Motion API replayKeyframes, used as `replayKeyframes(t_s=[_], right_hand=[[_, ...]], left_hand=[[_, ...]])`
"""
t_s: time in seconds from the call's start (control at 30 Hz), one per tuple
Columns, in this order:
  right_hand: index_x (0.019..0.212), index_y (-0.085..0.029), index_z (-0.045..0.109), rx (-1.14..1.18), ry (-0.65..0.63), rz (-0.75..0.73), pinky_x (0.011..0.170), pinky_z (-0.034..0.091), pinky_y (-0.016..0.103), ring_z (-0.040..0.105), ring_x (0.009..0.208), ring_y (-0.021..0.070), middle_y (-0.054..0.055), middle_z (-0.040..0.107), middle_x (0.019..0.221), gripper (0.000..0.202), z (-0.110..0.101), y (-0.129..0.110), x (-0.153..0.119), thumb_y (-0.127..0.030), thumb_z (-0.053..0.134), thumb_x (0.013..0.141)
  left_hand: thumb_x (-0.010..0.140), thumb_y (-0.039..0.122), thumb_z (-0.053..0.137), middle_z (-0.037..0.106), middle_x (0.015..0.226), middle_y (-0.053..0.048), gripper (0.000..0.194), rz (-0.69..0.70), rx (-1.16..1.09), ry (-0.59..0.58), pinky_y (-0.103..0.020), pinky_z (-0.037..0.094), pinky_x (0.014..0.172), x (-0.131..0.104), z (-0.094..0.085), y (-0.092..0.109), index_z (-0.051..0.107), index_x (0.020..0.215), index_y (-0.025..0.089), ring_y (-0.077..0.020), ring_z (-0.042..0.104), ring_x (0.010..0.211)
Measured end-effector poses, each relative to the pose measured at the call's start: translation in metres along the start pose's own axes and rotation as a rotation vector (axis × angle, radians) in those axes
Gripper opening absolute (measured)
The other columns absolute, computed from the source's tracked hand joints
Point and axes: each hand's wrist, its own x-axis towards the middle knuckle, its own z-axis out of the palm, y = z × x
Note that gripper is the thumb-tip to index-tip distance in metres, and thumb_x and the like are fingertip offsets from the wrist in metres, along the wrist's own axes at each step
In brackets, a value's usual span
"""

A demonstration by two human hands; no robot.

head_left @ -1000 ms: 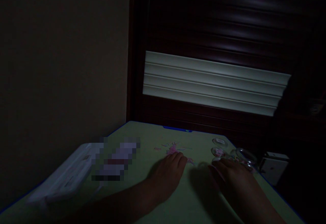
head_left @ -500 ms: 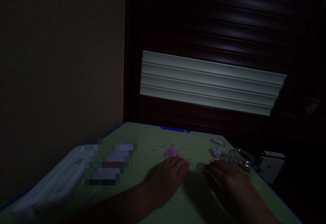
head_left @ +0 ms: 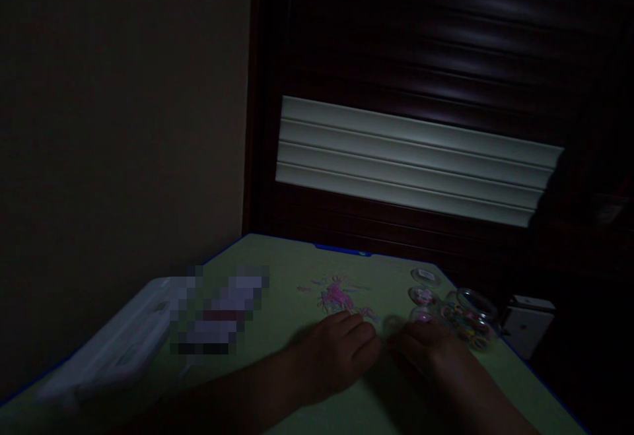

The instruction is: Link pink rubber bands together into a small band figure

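My left hand (head_left: 341, 349) is low over the table, its fingers curled and pressed together. Close to its right, my right hand (head_left: 430, 356) is also closed, with its fingertips turned toward the left ones. Whatever either hand holds, if anything, is too dark and small to make out. Just beyond my left hand lies a loose pile of pink and pale bands (head_left: 338, 298), with several thin pieces scattered around it. Beyond my right hand sit small round clear containers with pink contents (head_left: 422, 296). A clear jar (head_left: 475, 303) beside them has colourful rings in and before it.
The pale green table (head_left: 277, 257) has a blue edge. A white plastic tray or box (head_left: 119, 336) lies at the left, with a blurred-out flat item (head_left: 222, 309) next to it. A round clear lid (head_left: 424, 277) lies near the back right. Beyond the right edge stands a silver tablet-like device (head_left: 528, 323).
My hands have come closer together, the right one moving left and the left one slightly right. More of the pink pile and the jar's rings now shows. The view has shifted slightly.
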Motion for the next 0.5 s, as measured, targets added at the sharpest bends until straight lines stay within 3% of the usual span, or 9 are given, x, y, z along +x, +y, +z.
replayKeyframes(t_s=[0.5], right_hand=[[0.068,-0.02,0.058,0.044,0.034,0.015,0.059,0.032,0.022,0.052,0.06,0.0106,-0.002,0.059,0.066,0.023,-0.014,0.005,-0.002,-0.001,0.049,0.077]], left_hand=[[0.09,0.012,0.038,0.053,0.08,-0.003,0.013,-0.006,0.031,0.003,-0.029,0.041,0.069,0.002,-0.003,-0.001,0.051,0.092,0.013,-0.0148,0.048,0.074]])
